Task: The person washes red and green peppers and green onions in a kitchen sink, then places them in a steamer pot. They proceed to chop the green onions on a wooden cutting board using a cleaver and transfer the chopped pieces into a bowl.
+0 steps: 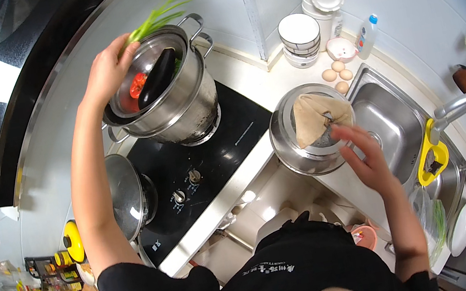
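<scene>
My left hand grips a bunch of green onions over the rim of a steel bowl. The bowl sits in a large two-handled steel pot on the black cooktop. A dark eggplant and a red vegetable, perhaps a tomato or pepper, lie in it, with some greens mostly hidden behind the eggplant. My right hand, fingers apart, hovers by a folded beige cloth lying on an overturned steel vessel or lid. Whether the fingertips touch the cloth, I cannot tell.
A lidded pan stands at the cooktop's left. Several eggs and stacked bowls occupy the back corner. At right are the sink, its faucet and a yellow strainer.
</scene>
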### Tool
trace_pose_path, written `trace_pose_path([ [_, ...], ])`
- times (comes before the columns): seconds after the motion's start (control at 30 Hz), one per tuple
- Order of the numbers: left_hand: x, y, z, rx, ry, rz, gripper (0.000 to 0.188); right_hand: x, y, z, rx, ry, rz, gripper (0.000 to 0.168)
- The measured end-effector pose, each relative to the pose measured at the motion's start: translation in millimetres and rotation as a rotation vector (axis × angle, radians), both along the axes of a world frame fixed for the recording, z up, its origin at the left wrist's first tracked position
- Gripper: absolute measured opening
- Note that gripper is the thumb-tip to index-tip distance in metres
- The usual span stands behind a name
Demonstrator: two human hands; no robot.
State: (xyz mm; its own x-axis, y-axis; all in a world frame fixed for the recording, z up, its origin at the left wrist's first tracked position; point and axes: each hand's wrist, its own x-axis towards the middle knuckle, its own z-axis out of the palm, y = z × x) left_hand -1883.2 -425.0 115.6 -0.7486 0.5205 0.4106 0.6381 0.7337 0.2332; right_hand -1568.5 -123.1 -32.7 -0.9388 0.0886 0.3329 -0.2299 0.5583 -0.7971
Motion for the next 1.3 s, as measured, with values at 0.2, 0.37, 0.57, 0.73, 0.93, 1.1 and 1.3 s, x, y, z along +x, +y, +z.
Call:
trace_pose_path([
  [0.2,103.2,47.1,9.8,-0.042,-0.041,-0.529,0.032,-95.2,-58.3,117.8,0.642,0.611,0.008,0.052],
  [0.37,134.6,65.5,-4.1,-0.005,-0.191,-0.618,0.04,-115.4,-40.6,103.2,0.678,0.474,0.061,0.031],
  [0.57,137.9,88.9,-36.8,0.135,-0.447,-0.438,0.023,-91.1,-7.1,82.0,0.575,0.247,0.049,0.031],
  [0.73,160.9,165.2,-80.6,0.716,-1.173,-0.45,0.023,-78.7,29.9,52.1,-0.179,-0.104,0.027,0.019],
  [0.93,182.6,230.3,-120.3,0.477,-1.231,-0.399,0.024,3.5,121.4,-23.1,0.45,-0.218,-0.434,0.016],
  [1.1,198.8,298.6,-174.6,0.223,-1.199,-0.453,0.021,152.3,245.2,-154.1,0.365,-0.392,-0.867,0.028],
  [1.3,274.7,432.4,-238.2,0.394,-1.821,-0.366,0.027,152.5,336.3,-198.6,-0.141,-0.365,-1.159,0.046],
])
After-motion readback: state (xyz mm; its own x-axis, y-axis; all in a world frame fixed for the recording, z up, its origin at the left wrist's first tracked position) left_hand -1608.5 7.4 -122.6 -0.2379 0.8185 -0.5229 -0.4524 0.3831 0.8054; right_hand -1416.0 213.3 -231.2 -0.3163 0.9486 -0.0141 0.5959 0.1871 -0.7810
